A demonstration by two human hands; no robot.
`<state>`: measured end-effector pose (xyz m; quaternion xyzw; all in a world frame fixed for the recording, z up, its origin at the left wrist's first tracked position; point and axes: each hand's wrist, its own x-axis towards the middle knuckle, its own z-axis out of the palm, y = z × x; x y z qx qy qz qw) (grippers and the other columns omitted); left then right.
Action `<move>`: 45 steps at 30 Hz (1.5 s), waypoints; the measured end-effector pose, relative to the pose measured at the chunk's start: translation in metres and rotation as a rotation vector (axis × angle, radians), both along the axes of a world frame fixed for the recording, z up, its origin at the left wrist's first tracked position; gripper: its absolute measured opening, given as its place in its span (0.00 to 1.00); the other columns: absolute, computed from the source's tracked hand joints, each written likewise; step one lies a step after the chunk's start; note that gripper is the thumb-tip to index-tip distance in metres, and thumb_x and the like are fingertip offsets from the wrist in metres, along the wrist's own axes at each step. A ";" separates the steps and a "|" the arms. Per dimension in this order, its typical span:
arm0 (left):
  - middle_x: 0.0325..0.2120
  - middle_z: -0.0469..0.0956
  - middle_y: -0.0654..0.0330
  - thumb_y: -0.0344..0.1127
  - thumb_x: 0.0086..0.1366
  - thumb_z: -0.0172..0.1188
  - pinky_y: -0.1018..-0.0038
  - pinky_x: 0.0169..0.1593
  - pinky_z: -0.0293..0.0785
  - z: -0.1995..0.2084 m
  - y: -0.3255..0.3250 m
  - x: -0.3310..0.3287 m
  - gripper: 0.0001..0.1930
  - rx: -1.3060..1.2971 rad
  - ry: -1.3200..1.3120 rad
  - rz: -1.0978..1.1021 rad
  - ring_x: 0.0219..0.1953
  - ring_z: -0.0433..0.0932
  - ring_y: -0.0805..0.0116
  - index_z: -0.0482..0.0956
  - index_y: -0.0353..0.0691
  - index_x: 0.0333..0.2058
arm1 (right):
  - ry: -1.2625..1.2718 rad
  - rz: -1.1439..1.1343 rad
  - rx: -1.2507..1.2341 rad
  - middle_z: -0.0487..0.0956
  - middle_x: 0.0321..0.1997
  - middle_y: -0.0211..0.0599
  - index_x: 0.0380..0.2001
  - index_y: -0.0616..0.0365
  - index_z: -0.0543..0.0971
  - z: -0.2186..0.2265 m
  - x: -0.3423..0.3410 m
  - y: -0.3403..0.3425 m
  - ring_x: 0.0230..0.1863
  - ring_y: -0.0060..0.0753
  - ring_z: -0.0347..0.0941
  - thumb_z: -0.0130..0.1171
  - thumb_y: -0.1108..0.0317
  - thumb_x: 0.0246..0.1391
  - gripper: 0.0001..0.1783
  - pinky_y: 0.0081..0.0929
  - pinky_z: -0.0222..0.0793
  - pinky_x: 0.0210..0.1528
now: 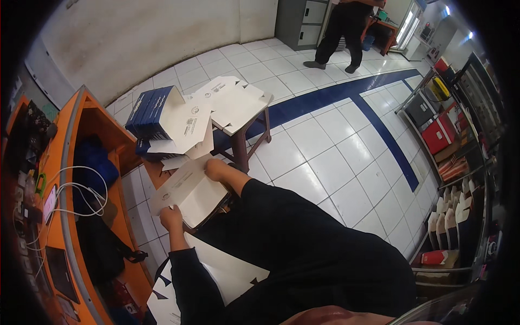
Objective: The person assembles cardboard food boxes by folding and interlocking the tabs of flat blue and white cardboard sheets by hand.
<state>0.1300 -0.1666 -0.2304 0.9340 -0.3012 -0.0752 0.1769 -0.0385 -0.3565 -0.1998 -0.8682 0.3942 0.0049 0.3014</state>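
So a half-folded white cardboard box with one tall side flap raised (200, 207) is being held open between two bare hands, right above the lap. Its near left corner is gripped by the left hand (172, 218), fingers curled in tight. The far end is pinched by the right hand (216, 171), though exactly how the fingertips are placed can't really be told. Flat white cardboard blanks with dark notches (230, 265) are laid across the lap. Just past the box, dark-blue cardboard boxes (149, 112) are stacked, and more printed white sheets (241, 103) are piled on a brown stool (239, 153).
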 end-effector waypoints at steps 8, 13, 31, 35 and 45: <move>0.39 0.79 0.44 0.36 0.57 0.58 0.65 0.49 0.71 -0.017 0.010 0.007 0.17 -0.187 0.303 -0.103 0.44 0.78 0.50 0.78 0.30 0.42 | -0.080 -0.298 0.070 0.79 0.42 0.50 0.32 0.62 0.82 -0.017 0.000 0.013 0.48 0.47 0.75 0.54 0.67 0.47 0.12 0.44 0.70 0.50; 0.56 0.65 0.45 0.31 0.57 0.56 0.66 0.56 0.64 -0.024 0.027 0.016 0.35 -0.458 0.918 0.083 0.55 0.68 0.54 0.52 0.31 0.61 | -0.054 -0.433 0.102 0.80 0.45 0.45 0.37 0.57 0.82 0.021 0.017 0.051 0.48 0.51 0.75 0.52 0.71 0.48 0.13 0.51 0.68 0.49; 0.51 0.72 0.43 0.33 0.52 0.57 0.62 0.58 0.63 -0.045 0.043 0.030 0.33 -0.271 0.273 0.059 0.55 0.70 0.47 0.62 0.37 0.59 | -0.043 -0.070 -0.219 0.80 0.28 0.48 0.23 0.62 0.82 0.023 0.042 0.088 0.37 0.48 0.74 0.53 0.67 0.43 0.11 0.45 0.69 0.44; 0.44 0.77 0.47 0.45 0.56 0.59 0.57 0.49 0.71 -0.003 0.033 -0.004 0.22 -0.070 0.121 0.034 0.47 0.75 0.46 0.75 0.42 0.48 | -0.078 -0.353 -0.015 0.80 0.34 0.46 0.31 0.58 0.80 -0.003 0.008 0.043 0.45 0.47 0.76 0.65 0.64 0.35 0.16 0.43 0.72 0.45; 0.39 0.76 0.49 0.48 0.52 0.65 0.60 0.42 0.71 0.069 0.018 -0.104 0.21 -0.433 0.016 -0.405 0.42 0.76 0.54 0.75 0.37 0.35 | -0.274 -0.199 0.054 0.76 0.28 0.42 0.31 0.57 0.69 0.004 -0.010 0.028 0.36 0.45 0.76 0.68 0.70 0.27 0.23 0.38 0.71 0.36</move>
